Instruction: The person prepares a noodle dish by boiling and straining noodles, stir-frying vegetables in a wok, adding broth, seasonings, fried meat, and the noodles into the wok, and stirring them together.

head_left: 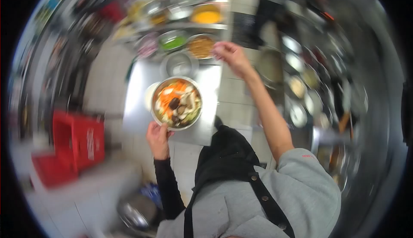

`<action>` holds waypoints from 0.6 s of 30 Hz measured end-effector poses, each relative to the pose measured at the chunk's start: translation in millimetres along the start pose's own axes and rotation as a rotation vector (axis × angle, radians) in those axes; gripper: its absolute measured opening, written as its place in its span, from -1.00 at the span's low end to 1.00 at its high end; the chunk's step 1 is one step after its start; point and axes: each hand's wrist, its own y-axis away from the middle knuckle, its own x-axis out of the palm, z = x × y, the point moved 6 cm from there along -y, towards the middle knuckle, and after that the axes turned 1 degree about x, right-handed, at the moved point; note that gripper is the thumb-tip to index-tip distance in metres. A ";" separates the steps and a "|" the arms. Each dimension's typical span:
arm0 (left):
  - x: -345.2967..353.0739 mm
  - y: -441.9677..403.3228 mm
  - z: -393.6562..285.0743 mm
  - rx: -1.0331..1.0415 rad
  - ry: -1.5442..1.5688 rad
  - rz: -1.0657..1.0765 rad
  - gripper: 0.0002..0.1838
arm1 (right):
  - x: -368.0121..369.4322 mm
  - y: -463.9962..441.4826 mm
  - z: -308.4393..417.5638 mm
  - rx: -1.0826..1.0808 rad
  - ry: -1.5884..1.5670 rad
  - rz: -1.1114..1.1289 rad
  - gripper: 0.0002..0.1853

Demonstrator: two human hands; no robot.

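Observation:
A round metal bowl (200,109) holds shredded orange carrot, dark mushroom pieces, pale slices and green leafy vegetable. At its near left rim, my left hand (158,140) grips the edge with thumb and fingers. My right hand (232,57) is raised at the counter's right edge, its fingertips pinched together. Something pinkish and blurred shows at those fingertips, too smeared to name. Just left of them sits a bowl of brown crumbly food (200,47). A clear, seemingly empty bowl (178,65) stands between the brown food and the vegetables.
Bowls of chopped green (173,41), pinkish pieces (147,45) and bright yellow-orange food (206,16) line the counter's back. A red crate (89,141) stands at the left. Several blurred pots and containers fill the right station, around a white bowl (297,114).

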 end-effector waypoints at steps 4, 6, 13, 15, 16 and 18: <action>0.4 -6.8 -21.4 -0.031 0.066 0.434 -0.87 | -0.7 185.7 69.4 0.008 0.126 -0.463 -0.70; -6.8 -16.3 -26.5 -0.092 0.072 0.579 -0.86 | 6.8 269.6 80.5 -0.011 0.159 -0.709 -0.71; 26.6 27.3 -92.7 -0.183 -0.008 0.959 -0.83 | 91.9 596.0 205.7 -0.257 0.436 -1.526 -0.72; 29.6 41.1 -91.9 -0.212 0.040 1.046 -0.83 | 137.4 687.7 251.1 -0.206 0.813 -1.806 -0.71; 23.7 44.0 -89.5 -0.220 0.047 1.097 -0.83 | 162.3 729.3 264.4 -0.242 0.927 -1.941 -0.72; 32.1 99.8 -112.9 -0.210 -0.006 1.135 -0.84 | 145.6 867.7 281.9 -0.321 0.959 -2.122 -0.72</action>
